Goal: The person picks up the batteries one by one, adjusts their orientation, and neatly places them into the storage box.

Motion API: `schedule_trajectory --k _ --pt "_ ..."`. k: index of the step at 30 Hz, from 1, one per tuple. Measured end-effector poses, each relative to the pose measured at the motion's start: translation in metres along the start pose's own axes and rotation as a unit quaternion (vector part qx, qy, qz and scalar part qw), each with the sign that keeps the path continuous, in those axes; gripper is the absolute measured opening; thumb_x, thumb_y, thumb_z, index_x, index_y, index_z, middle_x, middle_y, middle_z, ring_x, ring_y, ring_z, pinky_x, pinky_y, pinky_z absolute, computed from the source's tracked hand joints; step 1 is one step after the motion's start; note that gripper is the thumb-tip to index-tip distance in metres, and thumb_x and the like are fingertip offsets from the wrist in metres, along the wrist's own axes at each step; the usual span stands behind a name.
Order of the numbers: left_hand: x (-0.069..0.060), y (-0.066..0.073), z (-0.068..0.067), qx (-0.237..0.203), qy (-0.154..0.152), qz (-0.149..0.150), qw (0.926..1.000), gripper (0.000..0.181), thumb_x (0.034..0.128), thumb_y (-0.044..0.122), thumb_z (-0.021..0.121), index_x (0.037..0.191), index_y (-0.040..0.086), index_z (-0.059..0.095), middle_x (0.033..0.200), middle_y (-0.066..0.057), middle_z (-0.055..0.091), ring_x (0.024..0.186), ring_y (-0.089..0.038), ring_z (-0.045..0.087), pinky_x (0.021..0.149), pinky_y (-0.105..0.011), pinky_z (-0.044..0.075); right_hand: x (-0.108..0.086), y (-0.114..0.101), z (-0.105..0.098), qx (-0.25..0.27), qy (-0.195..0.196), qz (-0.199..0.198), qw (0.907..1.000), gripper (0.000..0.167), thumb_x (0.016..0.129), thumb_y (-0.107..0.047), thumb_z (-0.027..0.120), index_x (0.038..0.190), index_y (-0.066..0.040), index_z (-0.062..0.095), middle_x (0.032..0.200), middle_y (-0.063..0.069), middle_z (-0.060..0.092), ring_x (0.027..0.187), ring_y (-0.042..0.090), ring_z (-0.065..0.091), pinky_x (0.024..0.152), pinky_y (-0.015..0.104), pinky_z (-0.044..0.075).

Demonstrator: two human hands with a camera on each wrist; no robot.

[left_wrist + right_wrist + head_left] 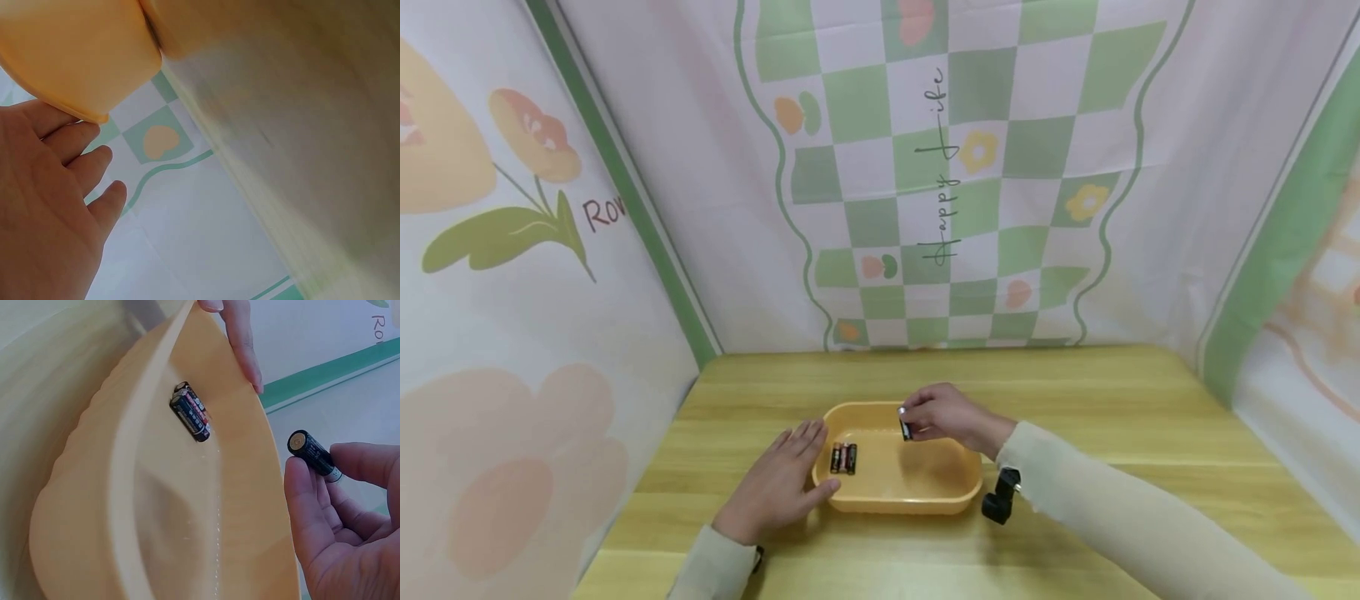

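A yellow-orange tray [895,505] stands on the table, with several dark batteries [843,458] side by side at its left end. My right hand [953,417] pinches one black battery [906,425] between thumb and fingers above the tray's back part. The right wrist view shows this battery [312,454] tilted in the right hand [356,531], clear of the tray wall. My left hand [782,479] rests on the tray's left rim with its fingers extended; in the left wrist view the left hand's fingertips [94,150] are beside the rim [94,117].
The wooden table [1075,533] extends around the tray. Behind it hangs a curtain [925,167] with green and white checks, and another printed curtain [535,350] stands on the left. A black device [1000,497] is at the right wrist.
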State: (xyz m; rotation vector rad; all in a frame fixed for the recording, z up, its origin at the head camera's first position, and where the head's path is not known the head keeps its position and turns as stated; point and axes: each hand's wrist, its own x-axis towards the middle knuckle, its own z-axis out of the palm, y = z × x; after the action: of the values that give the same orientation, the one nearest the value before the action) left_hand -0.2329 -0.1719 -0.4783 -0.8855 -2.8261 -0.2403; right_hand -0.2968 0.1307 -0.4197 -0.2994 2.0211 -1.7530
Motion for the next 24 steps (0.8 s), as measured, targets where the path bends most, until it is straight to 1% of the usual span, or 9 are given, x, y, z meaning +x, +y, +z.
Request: schedule_trajectory --k 8,11,15,17,20,24 --pt "0.0 0.0 0.002 -0.006 0.0 -0.001 1.0 0.08 0.0977 0.058 0.044 0.152 0.002 0.027 0.158 -0.014 0.022 0.144 -0.029 0.02 0.116 -0.046 0.016 0.011 0.002 0.011 -0.002 -0.012 0.002 0.9999 0.032 0.094 -0.003 0.062 0.118 0.017 0.055 0.109 0.029 0.062 0.084 0.024 0.067 0.086 0.048 0.054" --pt "0.0 -0.001 0.003 -0.005 0.002 -0.003 1.0 0.08 0.0975 0.058 0.045 0.152 0.003 0.026 0.158 -0.014 0.023 0.145 -0.028 0.019 0.116 -0.045 0.016 0.014 0.003 0.015 -0.007 -0.018 0.001 0.9998 0.032 0.094 -0.004 0.062 0.118 0.016 0.056 0.105 0.026 0.064 0.084 0.024 0.067 0.086 0.049 0.054" --pt "0.0 -0.001 0.004 -0.001 0.002 -0.005 1.0 0.08 0.0972 0.058 0.045 0.152 0.003 0.027 0.158 -0.013 0.023 0.145 -0.027 0.019 0.117 -0.045 0.016 0.019 0.004 0.02 -0.007 -0.016 0.001 0.9998 0.032 0.093 -0.004 0.063 0.117 0.016 0.056 0.102 0.023 0.066 0.084 0.023 0.068 0.086 0.049 0.054" --pt "0.0 -0.001 0.003 0.0 0.002 -0.005 1.0 0.08 0.0972 0.058 0.045 0.152 0.003 0.027 0.157 -0.014 0.024 0.145 -0.027 0.02 0.117 -0.045 0.016 0.021 0.005 0.023 -0.002 -0.018 0.005 0.9998 0.032 0.093 -0.004 0.062 0.118 0.016 0.056 0.104 0.025 0.065 0.085 0.024 0.068 0.086 0.048 0.054" --pt "0.0 -0.001 0.002 -0.002 0.001 -0.003 1.0 0.08 0.0973 0.058 0.045 0.152 0.003 0.027 0.157 -0.014 0.025 0.145 -0.027 0.02 0.116 -0.045 0.016 0.024 0.006 0.026 0.008 -0.02 0.012 0.9997 0.032 0.093 -0.004 0.062 0.118 0.016 0.056 0.102 0.025 0.066 0.085 0.024 0.068 0.085 0.047 0.055" --pt "0.0 0.0 0.001 -0.003 -0.003 -0.006 1.0 0.08 0.0973 0.059 0.044 0.152 0.003 0.026 0.158 -0.013 0.022 0.145 -0.026 0.019 0.117 -0.044 0.015 0.03 0.01 0.031 0.02 -0.015 0.024 0.9994 0.026 0.092 -0.003 0.064 0.113 0.013 0.059 0.096 0.019 0.066 0.081 0.023 0.066 0.082 0.044 0.056"
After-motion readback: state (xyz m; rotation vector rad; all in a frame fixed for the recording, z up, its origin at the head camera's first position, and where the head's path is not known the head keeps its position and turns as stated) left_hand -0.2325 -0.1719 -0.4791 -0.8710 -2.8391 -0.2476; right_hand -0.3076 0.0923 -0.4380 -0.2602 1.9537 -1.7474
